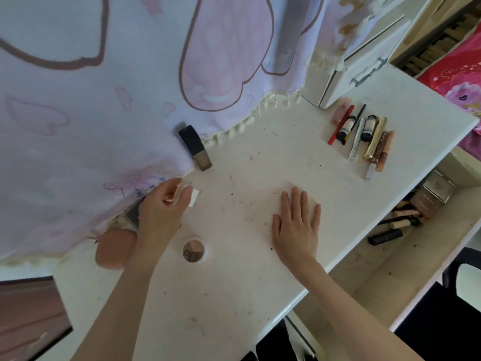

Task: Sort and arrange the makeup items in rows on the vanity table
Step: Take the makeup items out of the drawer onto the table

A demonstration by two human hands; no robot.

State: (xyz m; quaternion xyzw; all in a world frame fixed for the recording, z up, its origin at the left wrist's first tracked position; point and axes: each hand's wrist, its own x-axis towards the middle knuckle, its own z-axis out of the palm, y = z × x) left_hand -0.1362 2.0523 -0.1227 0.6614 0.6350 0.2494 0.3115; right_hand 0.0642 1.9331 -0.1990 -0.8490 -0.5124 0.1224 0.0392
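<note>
- The left hand (162, 207) is pinching a small white, flat rectangular piece (194, 197) between thumb and curled fingers, holding it just above the white vanity table (234, 295) near the edge of the cloth; what kind of item it is cannot be told.
- The right hand (296, 225) is lying flat on the tabletop, palm down, fingers straight and slightly spread, holding nothing.
- A square glass foundation bottle with a black cap (195, 147) is lying on its side beyond the left hand, its cap end resting on the pale cloth with pink outlined shapes and a tasselled fringe (91, 113).
- A round peach makeup sponge (115, 248) is sitting just beside the left wrist, partly under the cloth's edge.
- A round hole in the tabletop (193, 250) is showing between the two forearms.
- A row of slim makeup tubes and pencils (361, 136), red, black, silver, gold and pink, is lying side by side well apart from the hands, near a white box (364, 63).
- More tubes are lying in an open drawer (395, 230) right of the table.
</note>
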